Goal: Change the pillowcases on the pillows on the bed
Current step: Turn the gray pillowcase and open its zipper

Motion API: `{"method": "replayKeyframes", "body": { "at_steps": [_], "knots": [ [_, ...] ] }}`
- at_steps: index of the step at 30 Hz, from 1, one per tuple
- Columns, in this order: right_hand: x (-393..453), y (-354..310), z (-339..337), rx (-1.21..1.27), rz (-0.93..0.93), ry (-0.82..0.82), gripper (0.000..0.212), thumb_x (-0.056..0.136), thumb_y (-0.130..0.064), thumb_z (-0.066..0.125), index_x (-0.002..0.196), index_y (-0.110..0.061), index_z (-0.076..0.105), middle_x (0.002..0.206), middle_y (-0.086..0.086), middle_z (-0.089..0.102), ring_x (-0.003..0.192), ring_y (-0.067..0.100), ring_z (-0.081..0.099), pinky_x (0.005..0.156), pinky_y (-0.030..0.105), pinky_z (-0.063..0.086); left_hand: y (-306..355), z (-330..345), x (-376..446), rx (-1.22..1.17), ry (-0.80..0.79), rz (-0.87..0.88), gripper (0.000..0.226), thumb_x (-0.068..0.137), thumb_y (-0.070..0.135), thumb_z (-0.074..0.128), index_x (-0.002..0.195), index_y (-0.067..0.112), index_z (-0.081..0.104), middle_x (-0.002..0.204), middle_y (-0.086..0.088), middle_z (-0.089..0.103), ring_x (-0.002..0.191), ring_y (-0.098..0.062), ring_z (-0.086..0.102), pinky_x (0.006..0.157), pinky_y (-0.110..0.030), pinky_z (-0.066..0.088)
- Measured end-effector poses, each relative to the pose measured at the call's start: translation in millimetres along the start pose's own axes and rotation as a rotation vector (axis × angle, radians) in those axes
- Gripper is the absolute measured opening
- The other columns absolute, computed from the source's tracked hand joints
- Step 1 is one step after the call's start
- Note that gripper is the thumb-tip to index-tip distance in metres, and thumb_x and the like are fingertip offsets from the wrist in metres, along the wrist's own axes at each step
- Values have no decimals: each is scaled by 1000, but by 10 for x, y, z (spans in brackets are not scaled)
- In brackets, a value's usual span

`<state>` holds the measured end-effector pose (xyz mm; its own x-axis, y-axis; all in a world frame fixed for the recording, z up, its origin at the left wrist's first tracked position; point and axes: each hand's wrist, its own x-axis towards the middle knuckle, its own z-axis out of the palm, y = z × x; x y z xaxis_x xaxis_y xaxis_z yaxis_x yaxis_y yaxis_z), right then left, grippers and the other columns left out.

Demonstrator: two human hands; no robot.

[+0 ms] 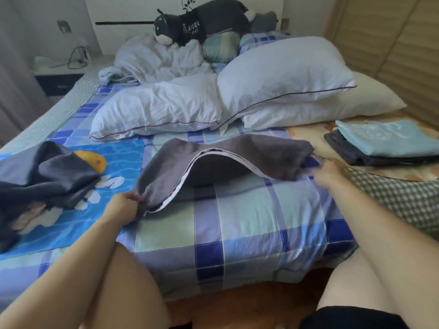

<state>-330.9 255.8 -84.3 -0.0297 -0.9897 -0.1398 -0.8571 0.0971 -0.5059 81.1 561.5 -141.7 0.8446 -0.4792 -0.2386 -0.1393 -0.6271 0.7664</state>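
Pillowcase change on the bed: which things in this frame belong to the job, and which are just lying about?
Job: grey pillowcase held open by left hand and right hand; bare white pillows; folded linen stack; crumpled dark case.
Lying about: plush toy; bunched duvet; nightstand.

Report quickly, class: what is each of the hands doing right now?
Left hand: pinches the near corner of the grey pillowcase.
Right hand: at the pillowcase's other end; blurred, grip cannot be told.

White headboard (pixel 133 10) at back, nightstand (pixel 57 77) left, wooden wardrobe (pixel 389 43) right, wood floor (pixel 237 305) below.
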Motion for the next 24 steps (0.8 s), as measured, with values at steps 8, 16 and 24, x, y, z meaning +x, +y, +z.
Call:
{"method": "replayKeyframes", "body": {
  "at_steps": [8, 16, 24],
  "knots": [
    [-238, 711, 123, 16, 258, 113, 45, 98, -7, 52, 139, 5, 38, 138, 30, 49, 123, 47, 51, 90, 47, 45, 425, 416, -387, -111, -202, 271, 29, 95, -1, 49, 93, 20, 69, 82, -12, 68, 71, -24, 63, 65, -32, 47],
    [-480, 352, 295, -25, -147, 491, 37, 86, 3, 58, 122, -7, 56, 133, 25, 44, 124, 44, 40, 102, 51, 34, 444, 82, -455, -683, -142, -19, 19, 99, 1, 47, 91, 11, 62, 97, -18, 64, 80, -30, 68, 70, -34, 57],
    [-1843, -955, 1437, 253, -993, -34, 30, 87, -7, 68, 115, -17, 62, 119, -3, 47, 112, 14, 46, 91, 23, 41, 339, -340, -655, -860, -169, -88, 10, 99, 6, 49, 98, 9, 59, 74, -7, 70, 59, -17, 70, 59, -24, 59]
  ]
}}
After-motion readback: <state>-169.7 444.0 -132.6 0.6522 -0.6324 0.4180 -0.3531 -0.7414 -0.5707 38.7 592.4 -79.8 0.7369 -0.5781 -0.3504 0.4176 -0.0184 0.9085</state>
